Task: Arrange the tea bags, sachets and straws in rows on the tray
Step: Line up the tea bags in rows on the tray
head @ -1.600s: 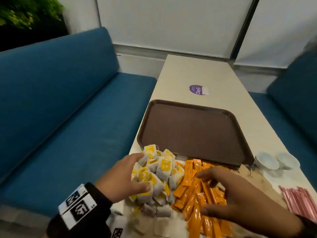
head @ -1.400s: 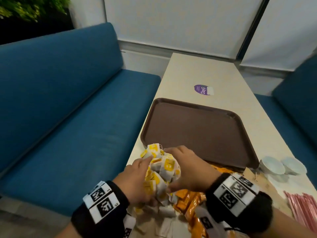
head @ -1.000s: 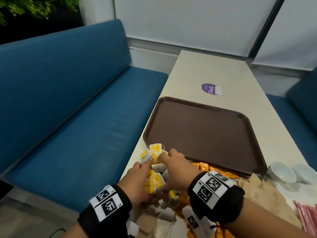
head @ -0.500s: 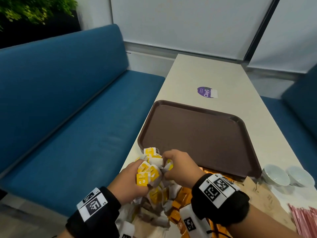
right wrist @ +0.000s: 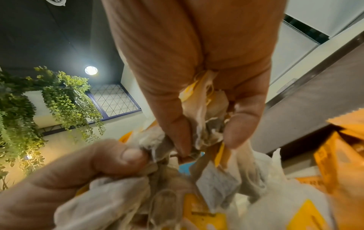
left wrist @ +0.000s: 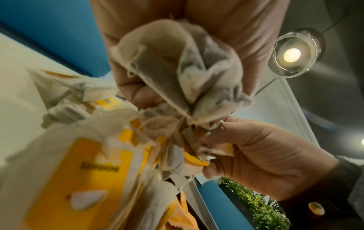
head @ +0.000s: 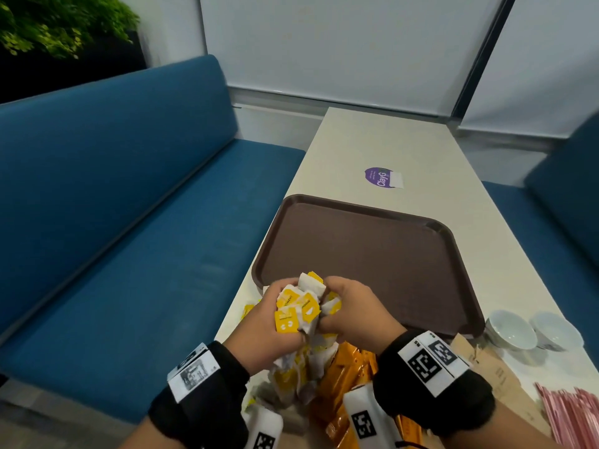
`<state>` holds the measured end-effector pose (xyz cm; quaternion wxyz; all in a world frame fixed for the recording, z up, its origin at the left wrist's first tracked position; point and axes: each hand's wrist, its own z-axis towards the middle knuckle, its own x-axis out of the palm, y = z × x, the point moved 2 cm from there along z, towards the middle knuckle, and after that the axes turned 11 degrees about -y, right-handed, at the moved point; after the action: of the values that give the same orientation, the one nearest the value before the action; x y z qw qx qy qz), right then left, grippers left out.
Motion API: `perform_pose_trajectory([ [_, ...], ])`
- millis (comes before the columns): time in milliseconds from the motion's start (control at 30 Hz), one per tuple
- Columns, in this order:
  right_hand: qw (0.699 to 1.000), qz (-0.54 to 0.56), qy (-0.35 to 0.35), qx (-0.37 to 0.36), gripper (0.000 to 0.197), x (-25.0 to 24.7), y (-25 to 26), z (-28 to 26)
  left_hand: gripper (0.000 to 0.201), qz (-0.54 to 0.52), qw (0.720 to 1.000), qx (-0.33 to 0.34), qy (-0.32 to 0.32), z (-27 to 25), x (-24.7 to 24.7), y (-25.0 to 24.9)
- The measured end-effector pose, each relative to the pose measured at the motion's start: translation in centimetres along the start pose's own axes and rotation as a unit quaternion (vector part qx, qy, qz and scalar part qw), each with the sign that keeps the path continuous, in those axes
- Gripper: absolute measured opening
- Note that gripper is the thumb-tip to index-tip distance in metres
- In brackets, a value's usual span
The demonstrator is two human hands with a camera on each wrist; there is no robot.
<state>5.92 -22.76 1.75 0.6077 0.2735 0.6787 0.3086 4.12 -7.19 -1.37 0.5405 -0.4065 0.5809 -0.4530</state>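
Both hands hold one tangled bunch of tea bags (head: 299, 311) with yellow tags, lifted off the table just in front of the near left corner of the brown tray (head: 363, 254). My left hand (head: 262, 328) grips the bunch from the left, and its wrist view shows crumpled tea bags (left wrist: 177, 62) in its fingers. From the right, my right hand (head: 353, 311) grips the same bunch, pinching tea bags (right wrist: 206, 124) between thumb and fingers. Orange sachets (head: 343, 377) lie under my wrists. Pink straws (head: 570, 413) lie at the right edge.
Two small white bowls (head: 531, 330) stand right of the tray's near corner, beside brown paper packets (head: 489, 367). A purple sticker (head: 382, 178) lies on the table beyond the tray. Blue benches (head: 129, 222) flank the narrow table.
Both hands closed round the heap of tea bags and lifted a tangled bunch off the table, up toward the tray's near edge. The right hand left the orange sachets.
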Motion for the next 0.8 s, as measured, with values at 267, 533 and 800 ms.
perform_pose_trajectory([
  [267, 0.999, -0.016, 0.009, 0.035, 0.027, 1.3, -1.4, 0.5, 0.041, -0.047, 0.998, -0.032, -0.041, 0.9, 0.3, 1.0],
  [533, 0.999, -0.042, 0.021, 0.016, 0.040, 1.2, -1.2, 1.0, 0.052, -0.132, 0.982, -0.123, -0.059, 1.2, -0.5, 2.1],
  [800, 0.998, 0.067, 0.007, 0.018, 0.043, 0.9, -0.2, 1.2, 0.030, -0.226, 0.963, -0.146, -0.033, 1.4, -0.9, 0.8],
])
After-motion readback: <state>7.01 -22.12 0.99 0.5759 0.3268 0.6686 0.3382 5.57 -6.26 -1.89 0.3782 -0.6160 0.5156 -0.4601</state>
